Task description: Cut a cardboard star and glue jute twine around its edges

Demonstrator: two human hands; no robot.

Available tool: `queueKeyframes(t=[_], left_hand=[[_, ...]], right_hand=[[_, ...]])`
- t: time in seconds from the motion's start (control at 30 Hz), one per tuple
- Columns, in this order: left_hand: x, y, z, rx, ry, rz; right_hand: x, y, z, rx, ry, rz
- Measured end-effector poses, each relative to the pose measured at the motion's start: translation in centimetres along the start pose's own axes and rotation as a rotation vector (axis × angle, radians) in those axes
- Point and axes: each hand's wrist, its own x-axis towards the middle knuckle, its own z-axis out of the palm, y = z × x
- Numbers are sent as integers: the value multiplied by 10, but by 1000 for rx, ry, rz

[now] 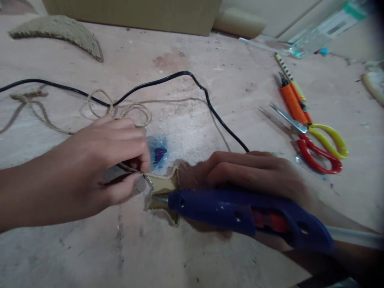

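Note:
My left hand (117,160) pinches a length of jute twine (141,172) between thumb and fingers at the left side of a small star-shaped cardboard piece (165,185). Twine runs along parts of the star's edge. My right hand (255,172) is wrapped round a blue glue gun (216,208), lying on its side with a clear glue stick (354,236) out of its back. The metal nozzle (160,197) lies over the star near its left edge. The gun hides the star's right part. Loose twine loops lie beyond my left hand.
A black cable (168,78) crosses the table. A twine-covered crescent (60,32) lies far left, before a cardboard box (135,16). At right are scissors (318,148), an orange cutter (294,104) and a dotted yellow pen (289,76). A plastic bottle (327,30) lies behind them.

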Motion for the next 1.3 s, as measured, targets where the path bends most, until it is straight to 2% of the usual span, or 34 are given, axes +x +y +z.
queueKeyframes(t=[0.27,1.3], left_hand=[[-1,3,-3,-9,-33,-16],[-1,0,-3,9,-19,-13]], right_hand=[[-1,0,2,29,-26,32],[3,-5,3,90,-54,71]])
